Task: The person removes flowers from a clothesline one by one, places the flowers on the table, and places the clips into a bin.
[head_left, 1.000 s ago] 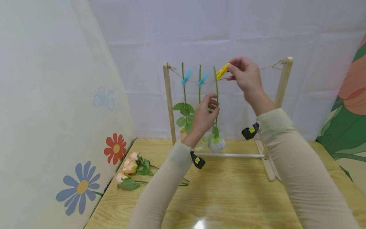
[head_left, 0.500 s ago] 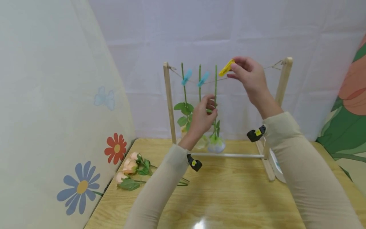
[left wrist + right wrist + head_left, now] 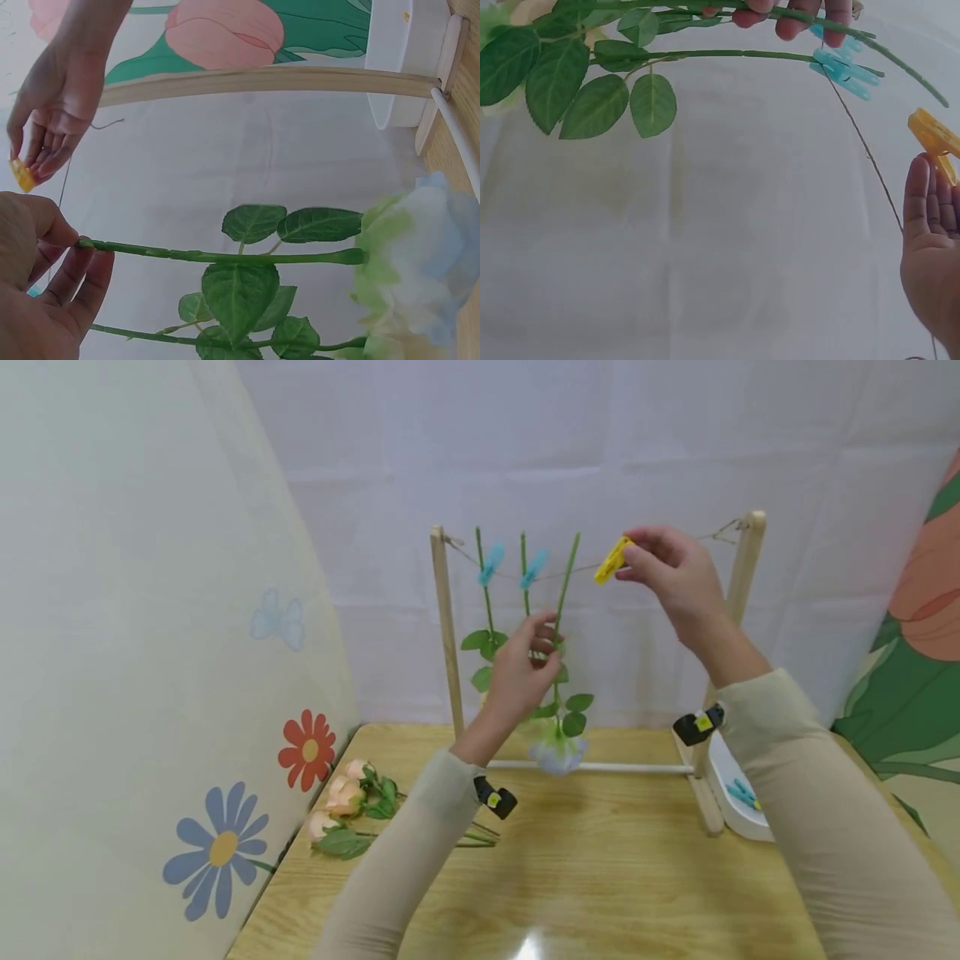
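My left hand point(image 3: 517, 672) pinches the green stem of a pale blue-white flower point(image 3: 558, 752), which hangs head down in front of the string. In the left wrist view that flower point(image 3: 420, 255) shows its petals and leaves at the right. Up and to the right, my right hand point(image 3: 671, 572) pinches a yellow clothespin point(image 3: 614, 560) near the string, apart from the stem. Two light blue clothespins, one on the left point(image 3: 491, 564) and one nearer the middle point(image 3: 533, 569), hold two other stems on the string. Their blooms are mostly hidden behind my left hand and arm.
A wooden frame point(image 3: 738, 577) with a string between its posts and a white bar point(image 3: 630, 768) stands on the wooden table point(image 3: 600, 877). Peach roses point(image 3: 345, 797) lie at the left. A white tray point(image 3: 727, 777) with clothespins sits at the right.
My right hand has drawn back right and slightly down with the yellow clothespin, away from the stem. The flower's stem now tilts, its top to the right and its bloom lower and left.
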Motion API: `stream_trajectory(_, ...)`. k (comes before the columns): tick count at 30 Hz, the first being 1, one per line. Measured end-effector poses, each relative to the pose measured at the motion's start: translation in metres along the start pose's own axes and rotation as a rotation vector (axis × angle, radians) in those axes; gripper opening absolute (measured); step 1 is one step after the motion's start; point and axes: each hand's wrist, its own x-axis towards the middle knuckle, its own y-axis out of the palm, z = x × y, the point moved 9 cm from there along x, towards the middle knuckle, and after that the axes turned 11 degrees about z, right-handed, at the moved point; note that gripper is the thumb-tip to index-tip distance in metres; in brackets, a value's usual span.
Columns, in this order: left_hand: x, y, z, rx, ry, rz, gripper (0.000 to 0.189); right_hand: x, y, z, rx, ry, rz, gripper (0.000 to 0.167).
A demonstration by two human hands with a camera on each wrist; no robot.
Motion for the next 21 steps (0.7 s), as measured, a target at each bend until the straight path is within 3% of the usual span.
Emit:
stream_trajectory(6, -0.009, -0.006, -0.007, 0.012, 0.04, 0.023, 0.044, -0.011, -0.006, -0.004, -0.01, 0.018, 0.042, 0.016)
stream_trajectory(15, -0.024, -0.014, -0.006, 0.054, 0.056, 0.051, 0.045, -0.026, -0.011, -0.015, 0.003, 0.012, 0.099, 0.015)
stream_trajectory(21, -0.035, -0.018, -0.009, 0.085, 0.101, 0.049, 0.042, -0.035, -0.015, -0.024, -0.042, 0.05, 0.115, 0.019)
